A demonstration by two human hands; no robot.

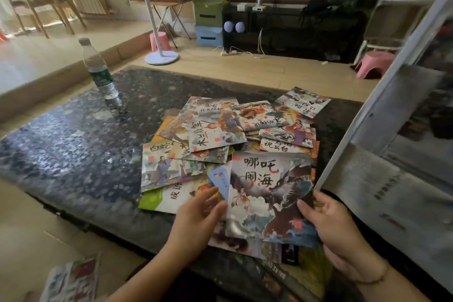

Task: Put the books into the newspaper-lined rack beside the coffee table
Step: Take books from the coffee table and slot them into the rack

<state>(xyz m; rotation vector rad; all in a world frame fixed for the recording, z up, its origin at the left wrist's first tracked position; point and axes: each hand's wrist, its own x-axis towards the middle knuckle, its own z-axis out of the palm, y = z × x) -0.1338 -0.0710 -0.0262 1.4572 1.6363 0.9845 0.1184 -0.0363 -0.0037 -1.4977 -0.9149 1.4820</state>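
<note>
Thin square picture book with a dark dragon and waves on its cover (267, 193), held tilted above the near edge of the dark speckled glass coffee table (73, 154), over the loose heap of similar picture books (220, 135). Pinched at its right edge by the right hand (335, 225), thumb on the cover; left hand (198, 216) relaxed with fingers extended, just touching the book's left edge, grasping nothing. White-framed rack lined with newspaper (392, 154) directly right of the book, right hand plainly nearer; probably a short sideways carry, right edge leading.
</note>
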